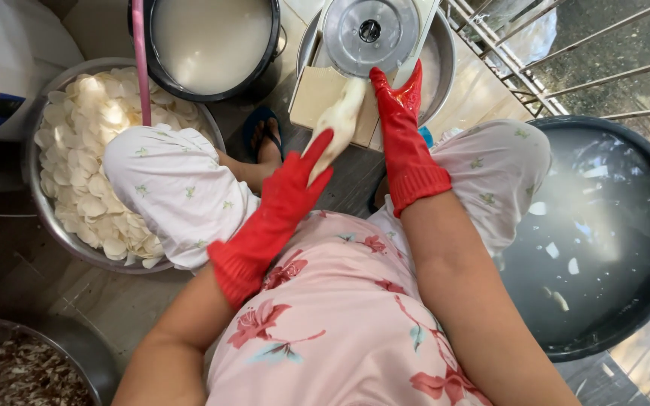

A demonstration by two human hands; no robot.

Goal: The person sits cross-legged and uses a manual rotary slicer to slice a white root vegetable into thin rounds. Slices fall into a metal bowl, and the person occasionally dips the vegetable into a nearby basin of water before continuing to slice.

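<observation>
A wide black basin (603, 240) of water sat at the right. Both red-gloved arms stretched forward. The left hand (295, 184) gripped a pale peeled root (338, 124) from below, fingers closed around it. The right hand (396, 98) pressed its far end toward the slicer (370, 30), fingers together.

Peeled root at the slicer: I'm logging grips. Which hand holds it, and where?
The left hand grips the pale root at its lower end; the right hand steadies its top.

Bowl of slices (84, 150) left, slicer (370, 34) ahead, water tub (603, 233) right
</observation>
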